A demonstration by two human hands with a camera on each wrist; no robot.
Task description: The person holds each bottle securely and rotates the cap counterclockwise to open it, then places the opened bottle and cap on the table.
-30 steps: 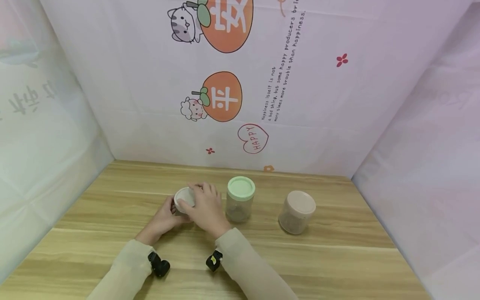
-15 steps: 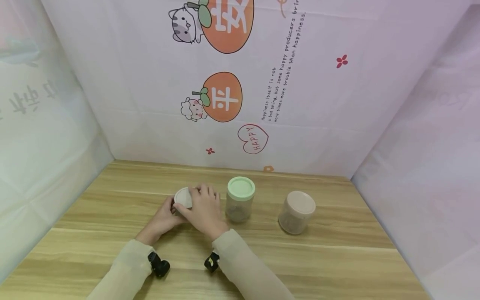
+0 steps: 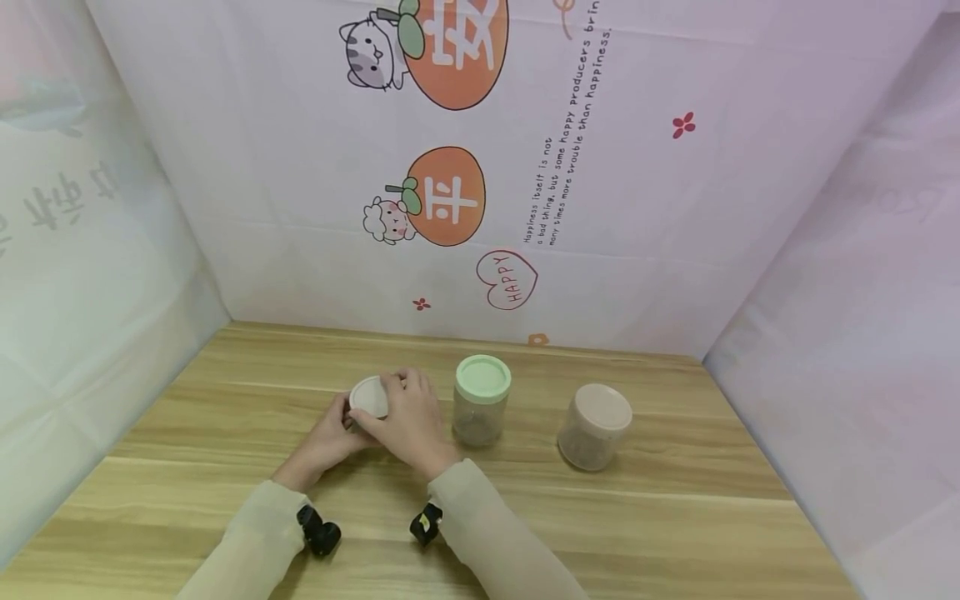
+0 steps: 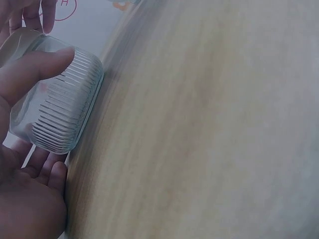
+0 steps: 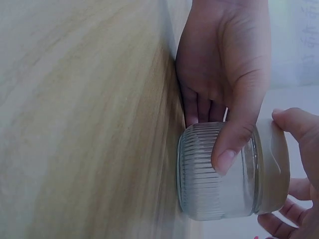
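A clear ribbed glass jar [image 4: 67, 107] with a white lid [image 3: 367, 397] stands upright on the wooden table, left of the other jars. My left hand [image 3: 326, 443] grips the glass body, its thumb lying across the ribs and its fingers round the far side. On the lid's rim, my right hand [image 3: 412, 423] holds with thumb and fingers spread around it, as the right wrist view also shows. The lid sits on the jar's mouth; whether it is fully seated I cannot tell. From the head view most of the glass is hidden by the hands.
Just right of my right hand stands a jar with a green lid [image 3: 483, 379]. Farther right is a jar with a pink lid [image 3: 603, 407]. White printed cloth [image 3: 637, 208] hangs behind the table [image 3: 660, 525] and on both sides.
My right hand has turned slightly about the white lid, its thumb and fingers shifting along the rim. My left hand and the jar stay in place.
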